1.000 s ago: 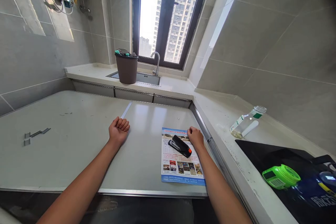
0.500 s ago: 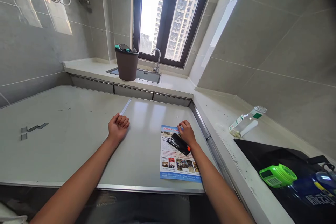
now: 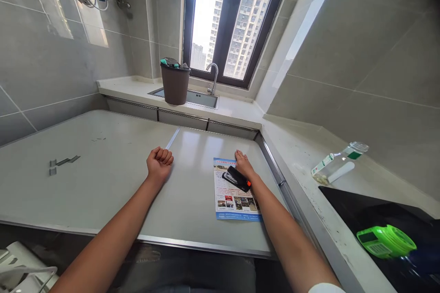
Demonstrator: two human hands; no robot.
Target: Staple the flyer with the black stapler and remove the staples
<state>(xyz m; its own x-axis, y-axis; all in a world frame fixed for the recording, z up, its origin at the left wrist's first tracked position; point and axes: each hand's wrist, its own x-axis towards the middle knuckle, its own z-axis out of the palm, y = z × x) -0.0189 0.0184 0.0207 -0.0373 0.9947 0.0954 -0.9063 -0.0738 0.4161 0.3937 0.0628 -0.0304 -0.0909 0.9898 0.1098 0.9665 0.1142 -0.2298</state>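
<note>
Small grey strips [image 3: 63, 162] lie at the left of the table [image 3: 103, 192]; then comes the left hand [image 3: 160, 163], curled into a fist. Further right, a black stapler [image 3: 237, 179] lies on a printed sheet [image 3: 222, 190], the right hand [image 3: 243, 165] just beside it, though whether its fingers grip anything I cannot tell.

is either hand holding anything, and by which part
No hold is visible; the curled left hand and the right hand could hide something small.
</note>
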